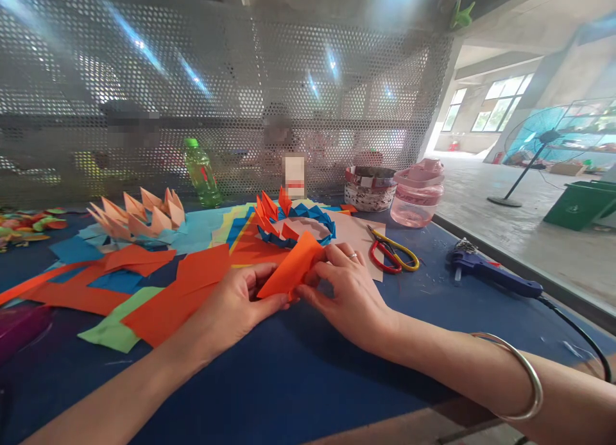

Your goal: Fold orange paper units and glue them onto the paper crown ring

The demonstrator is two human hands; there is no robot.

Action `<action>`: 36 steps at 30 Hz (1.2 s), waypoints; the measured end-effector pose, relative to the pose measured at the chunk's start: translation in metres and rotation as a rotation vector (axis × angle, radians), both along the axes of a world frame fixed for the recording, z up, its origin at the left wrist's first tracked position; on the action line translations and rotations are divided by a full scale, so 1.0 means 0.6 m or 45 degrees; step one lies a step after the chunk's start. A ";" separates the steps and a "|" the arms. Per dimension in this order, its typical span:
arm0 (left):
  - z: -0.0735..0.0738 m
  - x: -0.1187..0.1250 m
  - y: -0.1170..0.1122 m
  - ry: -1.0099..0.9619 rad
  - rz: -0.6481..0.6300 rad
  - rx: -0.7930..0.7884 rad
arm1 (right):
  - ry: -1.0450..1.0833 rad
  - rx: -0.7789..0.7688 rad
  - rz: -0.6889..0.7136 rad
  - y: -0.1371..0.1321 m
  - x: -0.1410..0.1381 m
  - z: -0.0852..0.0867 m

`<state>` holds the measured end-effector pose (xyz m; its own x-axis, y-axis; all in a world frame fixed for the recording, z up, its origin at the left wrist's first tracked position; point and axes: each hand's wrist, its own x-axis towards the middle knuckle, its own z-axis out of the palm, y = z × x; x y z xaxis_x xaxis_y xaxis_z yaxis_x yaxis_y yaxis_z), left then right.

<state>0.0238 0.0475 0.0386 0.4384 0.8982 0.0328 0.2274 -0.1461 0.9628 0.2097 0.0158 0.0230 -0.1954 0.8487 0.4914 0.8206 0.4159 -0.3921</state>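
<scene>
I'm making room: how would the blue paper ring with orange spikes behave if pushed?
The blue paper ring is probably light, being folded paper. Lying flat, it would likely slide rather than roll. Its thin, upright orange spikes could crumple easily.

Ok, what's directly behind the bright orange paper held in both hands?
A blue zigzag-folded paper ring, with pointed orange pieces toward its left. The held paper covers part of the ring's near edge, so that stretch can't be seen.

The view looks forward and down from the wearer's head, across the blue tabletop (308, 381) toward a perforated metal screen (231, 143); the left hand (243, 301) and right hand (351, 291) sit close, and the wide field reaches rightward past the screen to a pedestal fan (547, 137).
</scene>
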 end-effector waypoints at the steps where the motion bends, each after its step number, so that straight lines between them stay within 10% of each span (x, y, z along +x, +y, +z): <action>1: 0.000 0.001 -0.001 -0.006 0.002 0.003 | -0.017 0.013 -0.007 0.000 0.000 -0.001; 36: -0.013 0.002 -0.005 -0.026 -0.039 0.032 | -0.110 0.097 -0.039 -0.007 0.000 -0.006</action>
<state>0.0253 0.0446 0.0305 0.4645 0.8832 0.0648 0.2025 -0.1772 0.9631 0.2097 0.0117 0.0197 -0.2144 0.8158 0.5371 0.8626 0.4161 -0.2877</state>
